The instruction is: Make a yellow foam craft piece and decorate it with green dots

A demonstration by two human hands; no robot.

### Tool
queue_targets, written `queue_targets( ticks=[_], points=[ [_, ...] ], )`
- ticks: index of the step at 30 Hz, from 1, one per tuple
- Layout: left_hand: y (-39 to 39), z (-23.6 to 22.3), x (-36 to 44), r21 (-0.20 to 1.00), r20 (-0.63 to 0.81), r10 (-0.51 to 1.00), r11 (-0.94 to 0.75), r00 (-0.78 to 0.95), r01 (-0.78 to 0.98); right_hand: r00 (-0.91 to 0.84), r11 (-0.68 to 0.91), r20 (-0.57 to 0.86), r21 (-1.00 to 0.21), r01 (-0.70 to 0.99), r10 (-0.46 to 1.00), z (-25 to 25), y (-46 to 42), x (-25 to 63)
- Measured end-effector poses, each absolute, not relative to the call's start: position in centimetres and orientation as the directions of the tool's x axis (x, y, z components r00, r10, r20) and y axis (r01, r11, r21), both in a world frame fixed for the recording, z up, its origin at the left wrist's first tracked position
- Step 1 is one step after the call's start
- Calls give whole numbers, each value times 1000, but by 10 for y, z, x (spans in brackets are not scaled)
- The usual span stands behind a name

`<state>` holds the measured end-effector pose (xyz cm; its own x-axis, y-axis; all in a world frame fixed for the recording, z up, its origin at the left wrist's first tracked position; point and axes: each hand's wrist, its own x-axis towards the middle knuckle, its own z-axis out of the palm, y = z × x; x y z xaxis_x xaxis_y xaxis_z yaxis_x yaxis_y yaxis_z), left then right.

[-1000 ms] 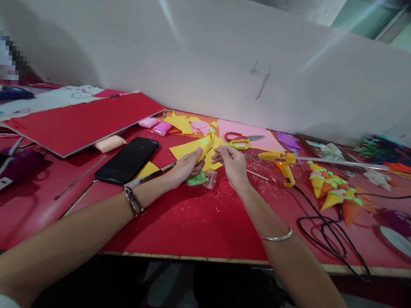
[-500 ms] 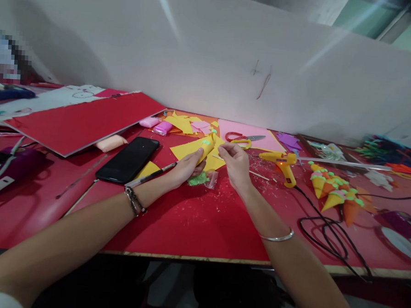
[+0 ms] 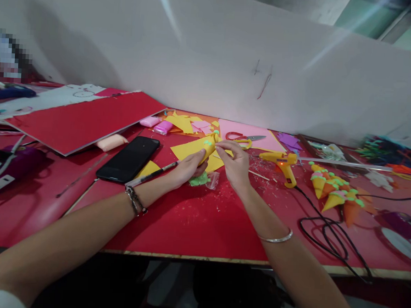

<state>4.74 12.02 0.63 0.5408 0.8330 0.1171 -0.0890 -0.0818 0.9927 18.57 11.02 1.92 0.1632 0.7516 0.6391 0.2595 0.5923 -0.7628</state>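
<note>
My left hand [image 3: 187, 167] is wrapped round the lower part of a yellow paper cone [image 3: 208, 147] with small green dots, holding it tilted over the red table [image 3: 195, 222]. My right hand [image 3: 235, 164] pinches at the cone's upper end, fingertips pressed together on it; whether something tiny sits in the pinch I cannot make out. Under my hands lie a small clear bag with green bits [image 3: 203, 178] and a flat yellow paper sheet [image 3: 188, 149].
A black phone [image 3: 128, 159] and a pen [image 3: 149, 174] lie left of my hands. A yellow glue gun [image 3: 283, 163] with a black cable [image 3: 325, 234], finished cones [image 3: 334, 193], scissors [image 3: 240, 138], pink paper [image 3: 258, 134] and a raised red board [image 3: 83, 120] surround the spot.
My right hand has moved left from beside the cone to its upper end, where the fingertips now touch it. My left hand has kept the cone nearly still.
</note>
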Motion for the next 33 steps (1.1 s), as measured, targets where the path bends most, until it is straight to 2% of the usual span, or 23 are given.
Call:
queue_targets(
  ticks=[16,20,26,33],
  points=[
    [117,7,47,988,151,801,-131,579,-75,167,550,567,-824,136,807,12,114,185],
    [118,6,48,986,167,797,-135,581,-98,151,516,512,-857,15,846,11,115,184],
    [114,9,49,985,171,811,-151,559,-82,111,381,367,-910,-161,924,13,115,182],
    [113,10,49,987,156,812,-144,563,-65,115,348,331,-916,-200,937,16,112,181]
  ],
)
